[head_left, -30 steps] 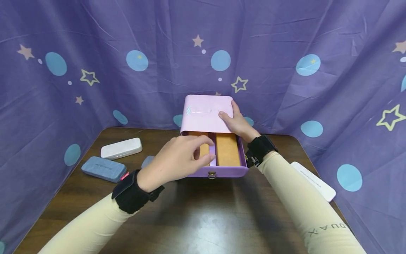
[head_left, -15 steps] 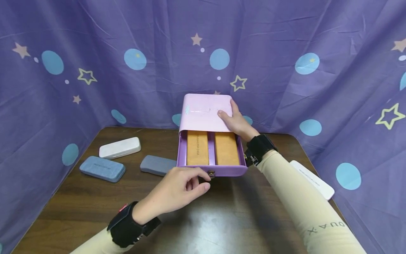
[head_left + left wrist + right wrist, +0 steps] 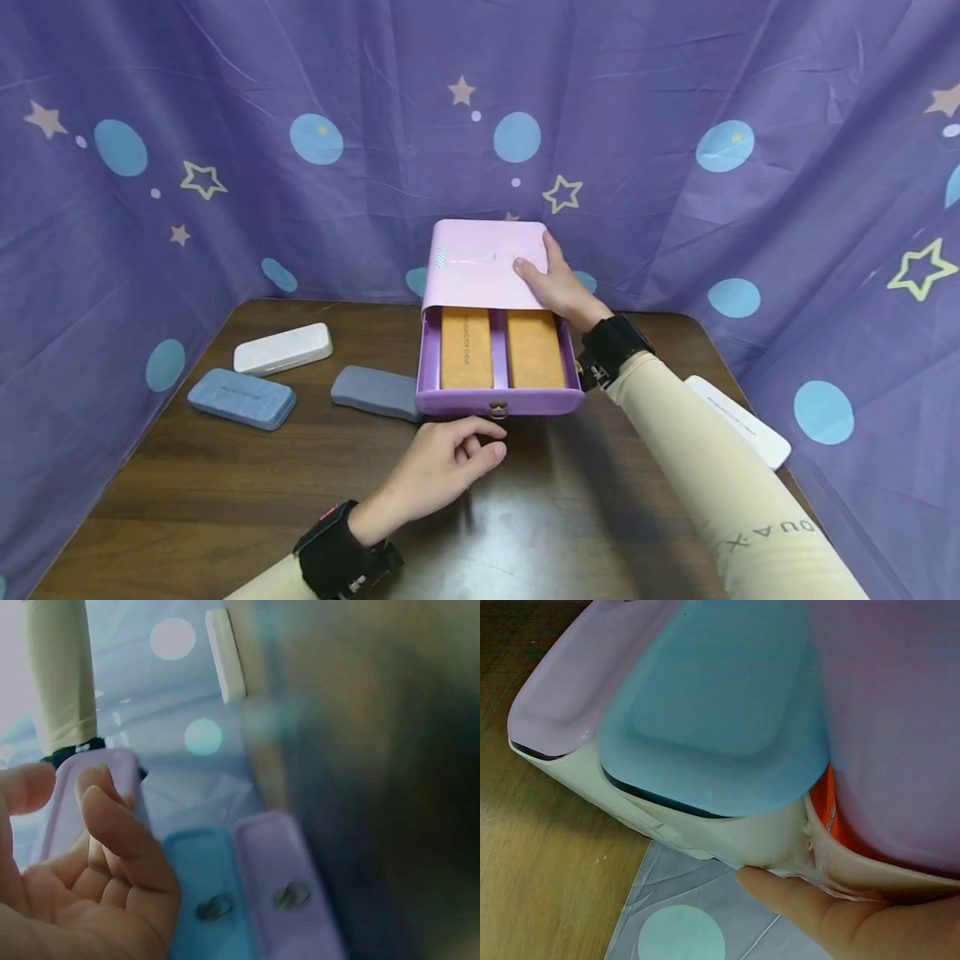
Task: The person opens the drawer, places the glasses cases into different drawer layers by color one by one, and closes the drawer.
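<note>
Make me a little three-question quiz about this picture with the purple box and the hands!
1. True or false: the drawer of the purple box is pulled open.
2. How many orange cases lie in the drawer?
A) one B) two C) four
3. Which hand rests on top of the box?

Key
1. True.
2. B: two, side by side.
3. The right hand; the left hand is on the table just in front of the drawer's ring pull, holding nothing.
</note>
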{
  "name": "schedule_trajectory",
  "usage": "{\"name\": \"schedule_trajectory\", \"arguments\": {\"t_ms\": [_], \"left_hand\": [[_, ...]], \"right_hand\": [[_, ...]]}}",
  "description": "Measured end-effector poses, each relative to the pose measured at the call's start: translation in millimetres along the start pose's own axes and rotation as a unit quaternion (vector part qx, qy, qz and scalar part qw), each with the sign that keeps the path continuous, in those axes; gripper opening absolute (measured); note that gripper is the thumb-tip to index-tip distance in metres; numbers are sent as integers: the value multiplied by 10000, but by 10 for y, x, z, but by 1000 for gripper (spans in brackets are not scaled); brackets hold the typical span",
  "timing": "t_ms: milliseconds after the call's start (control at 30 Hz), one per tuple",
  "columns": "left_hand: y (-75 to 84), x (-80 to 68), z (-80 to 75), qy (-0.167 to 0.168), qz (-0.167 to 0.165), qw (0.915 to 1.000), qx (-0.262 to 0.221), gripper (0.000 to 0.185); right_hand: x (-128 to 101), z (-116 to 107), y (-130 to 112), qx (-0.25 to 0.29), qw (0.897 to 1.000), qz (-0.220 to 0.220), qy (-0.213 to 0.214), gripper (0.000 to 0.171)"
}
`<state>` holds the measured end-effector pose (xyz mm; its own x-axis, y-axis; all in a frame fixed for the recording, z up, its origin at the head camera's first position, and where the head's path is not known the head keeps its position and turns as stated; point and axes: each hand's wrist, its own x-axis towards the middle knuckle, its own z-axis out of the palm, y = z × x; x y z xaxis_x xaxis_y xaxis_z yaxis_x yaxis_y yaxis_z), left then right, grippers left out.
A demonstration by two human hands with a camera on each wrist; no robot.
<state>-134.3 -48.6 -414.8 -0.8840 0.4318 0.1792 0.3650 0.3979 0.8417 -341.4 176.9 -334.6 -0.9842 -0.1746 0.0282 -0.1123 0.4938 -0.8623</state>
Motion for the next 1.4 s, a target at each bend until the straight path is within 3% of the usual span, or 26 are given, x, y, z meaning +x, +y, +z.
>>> {"name": "schedule_trajectory", "arguments": {"t_ms": [200,367,467,1133,1233,1400], "left_hand": [[-40,20,105,-20,-656,9918,-1095,34],[-73,44,157,-95,-1143,9705,-2121,40],[-95,63,193,-23,-1269,9601,-2491,41],[-81,178,324,332,-1421,9166,-3723,42],[-71,197,336,453,-1467,9148,-3735,41],[-54,218,349,634,-1507,9190,-3588,38]], "right_hand": [[12,3,-3,-6,10000,39,-14,94],[9,-3,-2,12,10000,46,4,93],[9,-7,-6,25,10000,38,-21,93],[3,-14,-21,58,10000,-59,-19,92],[-2,-15,-24,127,9999,-60,-62,91],[10,-20,-24,164,9998,-2,-126,90]]}}
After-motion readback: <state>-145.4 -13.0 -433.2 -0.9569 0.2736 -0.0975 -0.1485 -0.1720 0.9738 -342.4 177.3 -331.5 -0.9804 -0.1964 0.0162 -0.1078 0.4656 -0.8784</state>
